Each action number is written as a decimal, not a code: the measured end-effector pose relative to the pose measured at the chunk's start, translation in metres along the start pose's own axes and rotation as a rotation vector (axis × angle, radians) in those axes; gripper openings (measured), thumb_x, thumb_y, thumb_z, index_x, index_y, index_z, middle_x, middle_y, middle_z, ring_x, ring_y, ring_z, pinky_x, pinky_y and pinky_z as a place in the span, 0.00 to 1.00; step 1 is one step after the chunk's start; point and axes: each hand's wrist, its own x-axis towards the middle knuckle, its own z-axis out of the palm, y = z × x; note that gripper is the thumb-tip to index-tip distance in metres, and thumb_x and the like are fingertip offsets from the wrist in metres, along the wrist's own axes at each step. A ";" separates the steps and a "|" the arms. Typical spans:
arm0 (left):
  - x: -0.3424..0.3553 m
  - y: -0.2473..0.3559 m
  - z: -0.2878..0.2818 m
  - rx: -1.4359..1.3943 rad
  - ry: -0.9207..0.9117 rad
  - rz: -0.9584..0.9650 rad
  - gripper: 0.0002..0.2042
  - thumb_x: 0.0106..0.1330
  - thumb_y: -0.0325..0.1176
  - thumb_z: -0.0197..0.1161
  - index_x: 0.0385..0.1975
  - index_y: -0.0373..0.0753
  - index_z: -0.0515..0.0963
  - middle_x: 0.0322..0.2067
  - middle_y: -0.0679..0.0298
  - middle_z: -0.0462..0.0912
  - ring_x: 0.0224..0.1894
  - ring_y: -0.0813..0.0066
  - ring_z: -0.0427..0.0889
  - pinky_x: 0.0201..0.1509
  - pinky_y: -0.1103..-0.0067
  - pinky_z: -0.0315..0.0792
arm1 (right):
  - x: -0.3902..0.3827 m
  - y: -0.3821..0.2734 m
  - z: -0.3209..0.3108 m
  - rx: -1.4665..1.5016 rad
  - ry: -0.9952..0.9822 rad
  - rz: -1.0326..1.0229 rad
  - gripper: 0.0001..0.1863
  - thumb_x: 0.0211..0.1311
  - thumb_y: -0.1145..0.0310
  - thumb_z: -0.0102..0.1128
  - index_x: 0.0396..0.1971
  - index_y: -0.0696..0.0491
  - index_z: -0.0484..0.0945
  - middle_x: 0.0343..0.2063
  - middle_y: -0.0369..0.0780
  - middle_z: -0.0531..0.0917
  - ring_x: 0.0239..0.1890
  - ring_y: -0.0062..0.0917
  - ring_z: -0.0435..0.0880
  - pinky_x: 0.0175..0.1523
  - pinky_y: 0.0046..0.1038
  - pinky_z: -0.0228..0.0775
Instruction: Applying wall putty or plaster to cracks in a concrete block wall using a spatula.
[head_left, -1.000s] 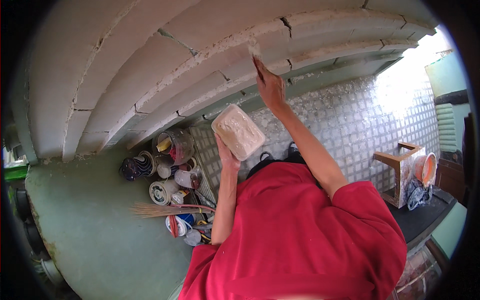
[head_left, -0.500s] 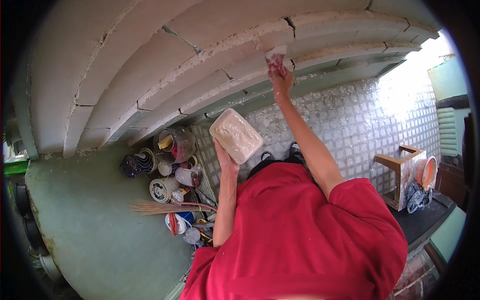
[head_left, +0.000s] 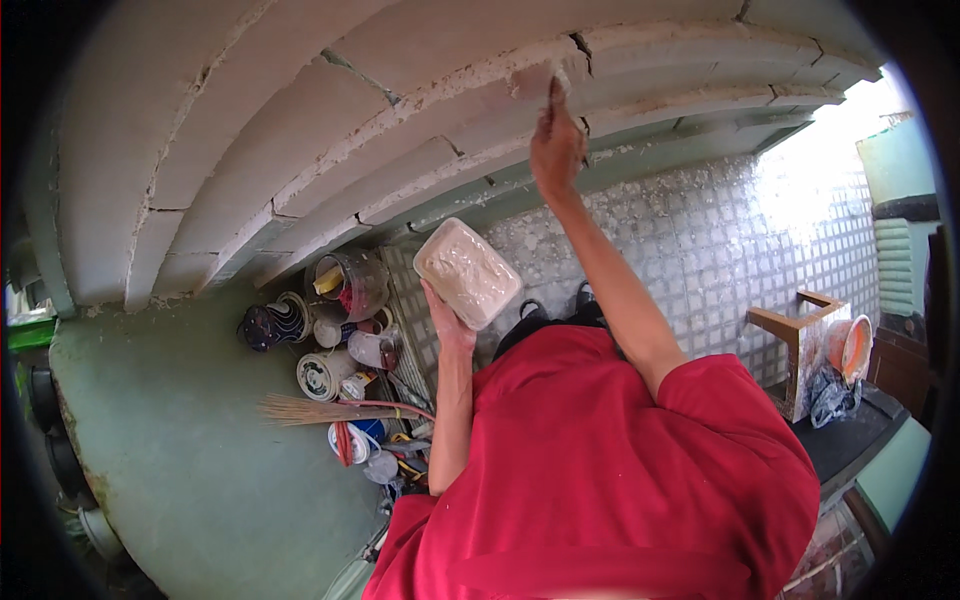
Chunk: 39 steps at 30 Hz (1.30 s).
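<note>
My left hand (head_left: 450, 325) holds a white rectangular tub (head_left: 467, 270) of pale, creamy paste from beneath and along its side, above the tiled floor. My right hand (head_left: 558, 150) is raised at upper centre, closed on a small flat tool (head_left: 558, 85), apparently a putty knife, blurred by motion. The tool meets or nearly meets the rough, paste-streaked edge of a pale stepped block surface (head_left: 680, 40), just below a dark crack.
Several buckets (head_left: 320, 375), a clear bin (head_left: 355, 285) and a bundle of sticks (head_left: 310, 408) crowd the left side. A wooden stool (head_left: 805, 335) with an orange-lined container (head_left: 852, 350) stands on the right by a dark counter (head_left: 855, 440). Tiled floor (head_left: 690, 240) spreads below the blocks.
My right hand moved rightward and down, then back up along the block edge, its wrist turning with the tool. My left hand and the tub shifted slightly left.
</note>
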 end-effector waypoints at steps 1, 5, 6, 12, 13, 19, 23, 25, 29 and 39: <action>0.000 -0.001 0.003 -0.001 -0.003 0.005 0.32 0.73 0.61 0.37 0.70 0.47 0.56 0.67 0.62 0.63 0.66 0.57 0.67 0.67 0.59 0.66 | -0.001 -0.006 0.009 -0.016 -0.032 -0.022 0.25 0.65 0.75 0.52 0.63 0.50 0.69 0.48 0.49 0.81 0.43 0.44 0.83 0.46 0.36 0.74; -0.001 -0.005 0.006 0.012 -0.009 0.008 0.32 0.72 0.61 0.38 0.69 0.48 0.56 0.66 0.62 0.64 0.65 0.57 0.68 0.67 0.59 0.66 | -0.017 -0.025 0.015 -0.023 -0.147 -0.032 0.25 0.64 0.75 0.53 0.62 0.50 0.71 0.47 0.48 0.81 0.42 0.46 0.83 0.45 0.38 0.75; 0.001 -0.007 0.006 0.009 -0.017 0.004 0.32 0.72 0.61 0.38 0.69 0.48 0.56 0.66 0.62 0.64 0.65 0.57 0.68 0.67 0.59 0.66 | -0.019 -0.024 0.007 -0.027 -0.140 -0.034 0.25 0.64 0.75 0.53 0.62 0.50 0.71 0.47 0.48 0.81 0.42 0.46 0.83 0.45 0.38 0.75; 0.003 -0.013 -0.003 -0.038 -0.054 0.023 0.32 0.72 0.61 0.39 0.69 0.47 0.56 0.66 0.61 0.64 0.65 0.56 0.68 0.67 0.57 0.66 | 0.005 -0.017 -0.043 -0.015 -0.142 0.026 0.26 0.63 0.78 0.50 0.62 0.50 0.69 0.43 0.50 0.82 0.41 0.46 0.83 0.44 0.40 0.74; 0.003 -0.014 -0.001 -0.036 -0.059 0.021 0.32 0.72 0.61 0.39 0.69 0.47 0.56 0.66 0.61 0.64 0.65 0.56 0.68 0.67 0.57 0.66 | 0.018 -0.018 -0.050 -0.126 -0.190 0.157 0.24 0.63 0.77 0.51 0.61 0.53 0.70 0.42 0.50 0.83 0.40 0.46 0.84 0.44 0.40 0.74; -0.001 -0.017 0.020 -0.005 -0.055 0.002 0.32 0.72 0.61 0.39 0.69 0.48 0.56 0.66 0.61 0.64 0.64 0.56 0.69 0.66 0.57 0.67 | 0.017 -0.016 0.001 -0.157 -0.242 0.037 0.29 0.58 0.81 0.51 0.62 0.57 0.67 0.54 0.52 0.76 0.51 0.44 0.80 0.52 0.42 0.74; 0.000 -0.021 0.027 0.054 -0.002 -0.005 0.33 0.72 0.62 0.38 0.69 0.48 0.56 0.65 0.62 0.65 0.64 0.57 0.69 0.66 0.58 0.67 | -0.013 -0.035 0.005 0.003 -0.208 -0.066 0.26 0.59 0.79 0.54 0.60 0.52 0.72 0.48 0.48 0.81 0.44 0.49 0.81 0.48 0.43 0.75; 0.004 -0.024 0.024 0.060 -0.001 -0.006 0.33 0.72 0.62 0.38 0.69 0.48 0.56 0.65 0.62 0.66 0.64 0.57 0.69 0.66 0.58 0.67 | -0.008 -0.031 -0.012 0.018 -0.240 -0.080 0.24 0.60 0.78 0.54 0.59 0.52 0.73 0.46 0.46 0.83 0.41 0.45 0.84 0.45 0.40 0.76; 0.013 -0.035 0.025 0.041 -0.062 -0.028 0.33 0.71 0.62 0.38 0.69 0.48 0.56 0.65 0.62 0.66 0.64 0.58 0.69 0.66 0.59 0.68 | 0.009 -0.004 -0.053 0.293 -0.411 0.120 0.17 0.64 0.74 0.57 0.53 0.54 0.78 0.37 0.39 0.87 0.32 0.23 0.86 0.37 0.28 0.78; 0.028 -0.046 0.069 0.050 -0.147 -0.124 0.33 0.71 0.63 0.39 0.69 0.48 0.58 0.64 0.64 0.68 0.62 0.62 0.71 0.65 0.64 0.69 | 0.034 -0.009 -0.028 -0.100 -0.153 -0.016 0.22 0.61 0.74 0.54 0.57 0.49 0.75 0.35 0.49 0.83 0.35 0.49 0.82 0.42 0.43 0.73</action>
